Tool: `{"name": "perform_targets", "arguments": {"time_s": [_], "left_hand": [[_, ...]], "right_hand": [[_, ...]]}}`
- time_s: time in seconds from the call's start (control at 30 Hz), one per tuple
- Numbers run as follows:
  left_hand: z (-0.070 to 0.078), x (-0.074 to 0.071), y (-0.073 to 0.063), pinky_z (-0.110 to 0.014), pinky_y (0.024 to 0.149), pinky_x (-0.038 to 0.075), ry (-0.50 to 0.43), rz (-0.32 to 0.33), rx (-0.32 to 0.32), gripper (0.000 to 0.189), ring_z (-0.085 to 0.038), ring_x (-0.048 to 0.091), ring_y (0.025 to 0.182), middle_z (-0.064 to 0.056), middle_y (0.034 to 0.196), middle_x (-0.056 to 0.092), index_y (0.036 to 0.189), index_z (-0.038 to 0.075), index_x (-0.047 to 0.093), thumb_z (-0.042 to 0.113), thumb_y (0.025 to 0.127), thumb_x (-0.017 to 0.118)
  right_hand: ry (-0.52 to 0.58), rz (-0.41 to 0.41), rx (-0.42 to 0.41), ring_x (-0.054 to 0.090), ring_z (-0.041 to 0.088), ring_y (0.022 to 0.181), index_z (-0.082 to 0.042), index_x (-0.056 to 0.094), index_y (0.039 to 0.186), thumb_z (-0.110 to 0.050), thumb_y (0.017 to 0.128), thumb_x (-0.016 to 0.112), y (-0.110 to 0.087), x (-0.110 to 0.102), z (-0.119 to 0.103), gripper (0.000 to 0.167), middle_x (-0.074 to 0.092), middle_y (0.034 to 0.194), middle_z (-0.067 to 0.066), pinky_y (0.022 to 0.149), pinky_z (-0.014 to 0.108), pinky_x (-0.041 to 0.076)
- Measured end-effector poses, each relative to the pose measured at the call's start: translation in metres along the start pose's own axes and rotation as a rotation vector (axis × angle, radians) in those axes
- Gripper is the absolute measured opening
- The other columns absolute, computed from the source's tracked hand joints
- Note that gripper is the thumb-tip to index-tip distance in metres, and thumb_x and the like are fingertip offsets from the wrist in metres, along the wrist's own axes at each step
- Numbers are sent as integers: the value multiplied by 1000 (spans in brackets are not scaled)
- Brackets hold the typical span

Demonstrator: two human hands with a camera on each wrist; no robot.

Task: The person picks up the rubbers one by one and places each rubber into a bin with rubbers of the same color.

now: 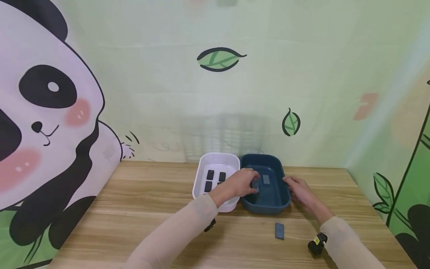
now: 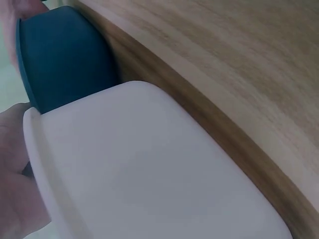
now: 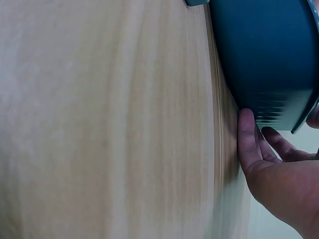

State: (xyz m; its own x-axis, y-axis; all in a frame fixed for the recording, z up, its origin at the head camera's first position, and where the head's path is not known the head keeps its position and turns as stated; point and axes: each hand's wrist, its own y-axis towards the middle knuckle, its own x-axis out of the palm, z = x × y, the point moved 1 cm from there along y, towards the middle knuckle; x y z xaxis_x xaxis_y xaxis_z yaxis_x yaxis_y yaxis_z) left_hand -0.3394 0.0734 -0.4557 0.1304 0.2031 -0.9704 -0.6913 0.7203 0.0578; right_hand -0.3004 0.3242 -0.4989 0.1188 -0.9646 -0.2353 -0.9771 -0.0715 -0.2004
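My left hand (image 1: 237,183) reaches over the white bin and into the dark blue bin (image 1: 265,210). Between its thumb and fingers it pinches a small blue-grey rectangular piece (image 1: 254,184), partly hidden by the fingers. A similar piece (image 1: 266,179) lies on the blue bin's floor. On the bin's right side my right hand (image 1: 302,192) holds the rim; in the right wrist view its fingers (image 3: 246,132) touch the outer wall. In the left wrist view, the white bin's outer wall (image 2: 144,164) hides most of the left hand.
The white bin (image 1: 196,186), left of the blue one, contains several black rectangular pieces (image 1: 210,175). Another blue-grey piece (image 1: 279,231) lies on the wooden table (image 1: 151,209) in front of the blue bin. A printed panda backdrop (image 1: 151,93) stands behind the table.
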Motion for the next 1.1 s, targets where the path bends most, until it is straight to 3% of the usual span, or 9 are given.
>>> {"name": "perform_targets", "arguments": {"time_s": [0.57,0.8,1.1], "left_hand": [[1,15,6,-28,98,55,117,-51,-6,49,-16,67,112,0,124,71,136,14,68,38,95,82],[2,16,7,-27,89,56,142,-56,-7,47,-14,67,102,2,116,71,132,16,70,40,94,83],[3,17,8,-28,85,56,192,-87,-12,44,-13,67,96,4,113,72,129,18,72,42,93,83]], "right_hand": [[-5,-4,7,46,41,145,9,36,157,-36,116,40,-1,-1,0,61,44,158,30,118,53,43],[-23,-9,-7,47,41,144,11,37,155,-35,116,38,-3,0,-2,61,45,156,31,114,50,48],[-16,-2,11,43,44,147,10,34,157,-35,116,38,-2,1,-2,62,43,158,31,118,55,42]]}}
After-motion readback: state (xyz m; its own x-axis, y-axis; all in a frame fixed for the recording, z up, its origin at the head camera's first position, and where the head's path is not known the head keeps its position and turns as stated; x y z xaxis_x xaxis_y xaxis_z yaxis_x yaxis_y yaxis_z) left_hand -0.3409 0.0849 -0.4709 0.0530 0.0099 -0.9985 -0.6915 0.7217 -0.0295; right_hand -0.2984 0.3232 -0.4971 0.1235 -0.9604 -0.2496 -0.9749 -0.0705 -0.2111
